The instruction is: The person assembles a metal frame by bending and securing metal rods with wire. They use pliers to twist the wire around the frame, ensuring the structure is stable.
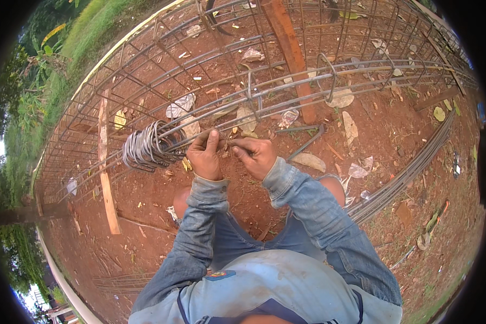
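My left hand (207,160) is closed, thumb against the curled fingers, just in front of the long steel bars (221,114). Close beside it, my right hand (258,156) also has its fingers pinched together. The fingertips of both hands nearly meet. Anything held between them is too thin and small to make out. To the left of my left hand, a bunch of bent steel stirrups (148,146) hangs around the bars. Further right, single rectangular stirrups (325,78) stand spaced along the same bars.
Behind the bars stretches a rebar cage (178,65). A reddish wooden post (286,46) and a pale wooden stake (107,183) cross the steel. A bent metal piece (308,143) lies right of my hands. Loose rods (405,175) are bundled at right. Leaves and plastic scraps litter the soil.
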Tool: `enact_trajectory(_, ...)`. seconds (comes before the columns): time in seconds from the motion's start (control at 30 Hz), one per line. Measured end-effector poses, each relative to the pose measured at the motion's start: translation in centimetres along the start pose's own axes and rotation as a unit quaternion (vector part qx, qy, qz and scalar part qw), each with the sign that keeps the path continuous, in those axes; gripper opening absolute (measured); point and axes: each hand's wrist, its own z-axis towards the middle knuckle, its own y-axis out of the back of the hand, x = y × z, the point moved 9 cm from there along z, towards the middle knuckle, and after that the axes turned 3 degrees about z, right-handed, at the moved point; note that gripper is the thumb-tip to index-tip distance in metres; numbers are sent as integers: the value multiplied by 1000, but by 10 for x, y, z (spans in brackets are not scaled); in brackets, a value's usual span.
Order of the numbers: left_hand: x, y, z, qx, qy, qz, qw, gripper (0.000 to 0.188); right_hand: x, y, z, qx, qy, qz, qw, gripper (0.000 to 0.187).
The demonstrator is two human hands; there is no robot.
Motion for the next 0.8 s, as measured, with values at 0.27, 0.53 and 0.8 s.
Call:
enact_trajectory(0.27, 4, -8, -1, 27, 8, -20, 999, 15, -9, -1, -2, 1, -58, 53, 997, 19)
enact_trajectory(0.53, 0, -16, -1, 88, -4, 19, 996, 20, 0, -1, -1, 15, -30, 30, 999, 17)
enact_trajectory(0.8, -6, -7, 5, 54, -44, 89, 994, 22, 3, -2, 1, 21, 23, -48, 998, 16)
